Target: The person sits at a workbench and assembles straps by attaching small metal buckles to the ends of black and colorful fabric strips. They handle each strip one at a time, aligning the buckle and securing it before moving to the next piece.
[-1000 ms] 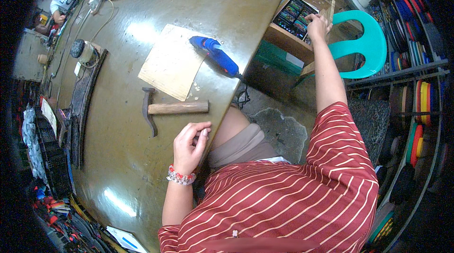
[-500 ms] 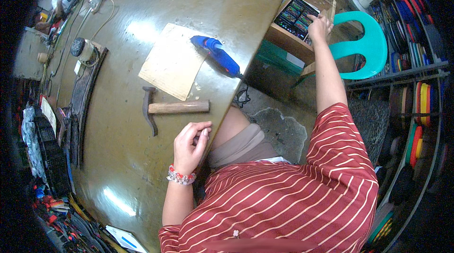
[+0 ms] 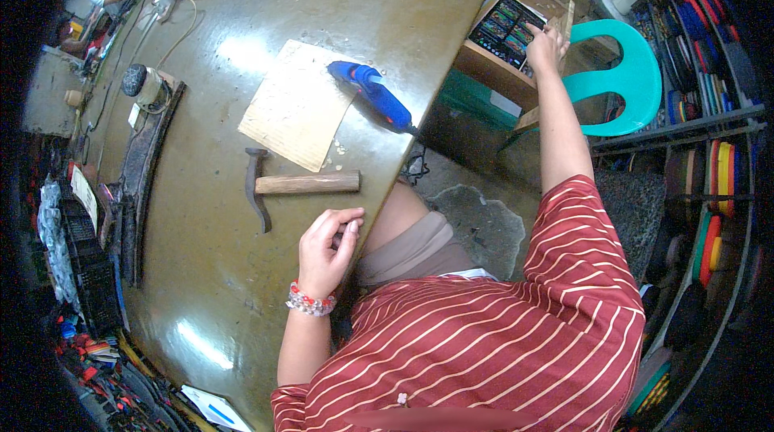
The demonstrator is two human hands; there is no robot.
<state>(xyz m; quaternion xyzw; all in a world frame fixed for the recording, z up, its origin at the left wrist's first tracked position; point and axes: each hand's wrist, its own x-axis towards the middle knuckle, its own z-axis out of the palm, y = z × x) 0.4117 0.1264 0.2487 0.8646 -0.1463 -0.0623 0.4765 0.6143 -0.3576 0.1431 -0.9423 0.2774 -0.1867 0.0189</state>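
Just above the tablet [image 3: 505, 29]

It lies in the open wooden drawer [image 3: 498, 66], the right hand [image 3: 546, 49] extending an index finger over it, other fingers' grip unclear. The left hand [image 3: 326, 250] curls loosely near the wood-handled hammer [image 3: 310, 183], palm hidden.

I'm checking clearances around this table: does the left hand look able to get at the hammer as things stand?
Probably yes: the left hand is near the edge of the table, close to the hammer lying on it, and nothing visible stands between them.
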